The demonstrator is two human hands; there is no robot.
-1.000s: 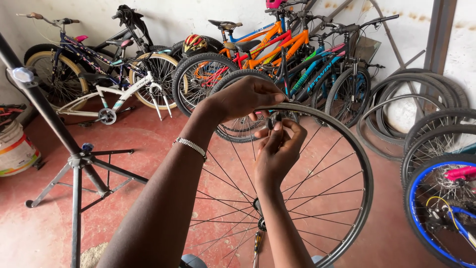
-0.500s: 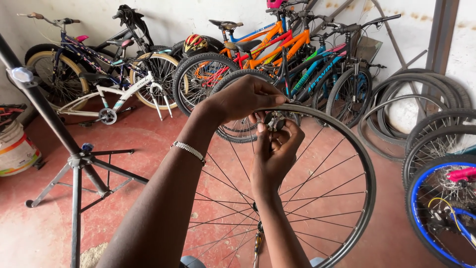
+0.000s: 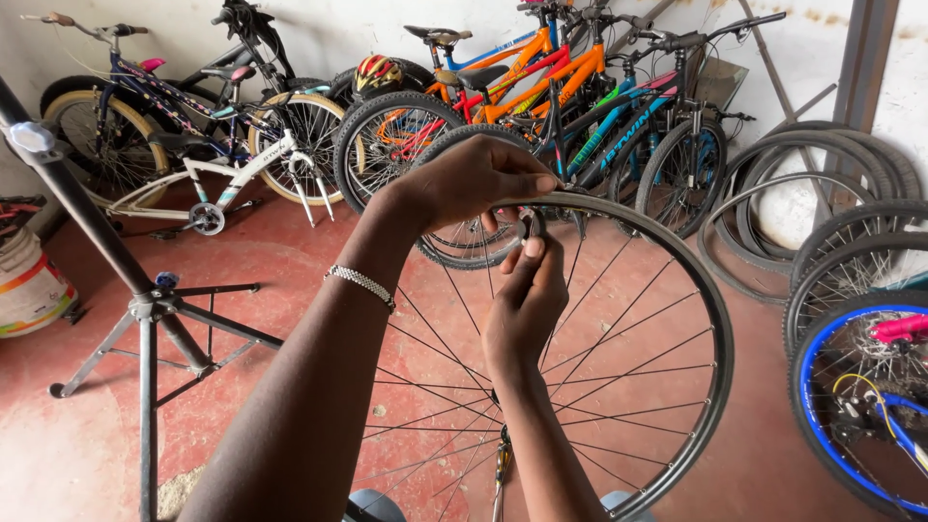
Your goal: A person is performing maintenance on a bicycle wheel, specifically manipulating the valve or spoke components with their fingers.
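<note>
Head cam: left hand (image 3: 474, 179) closed over top of the wheel (image 3: 677, 290) rim, wheel upright in front of person. Right hand (image 3: 527, 300) just below, fingers pinching a small tool (image 3: 528, 227) at the rim. Bracelet (image 3: 362, 283) on left wrist. Stand (image 3: 145, 309) at left, bikes (image 3: 541, 97) along wall.

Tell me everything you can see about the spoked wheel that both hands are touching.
The spoked wheel is a bare bicycle rim, dark and metallic-looking, with no tyre. Thin silvery spokes run to a hub low in the picture, partly hidden. It stands upright before the person. The left hand grips its top edge; the right hand pinches a small part just beneath the rim. Red floor lies behind.
</note>
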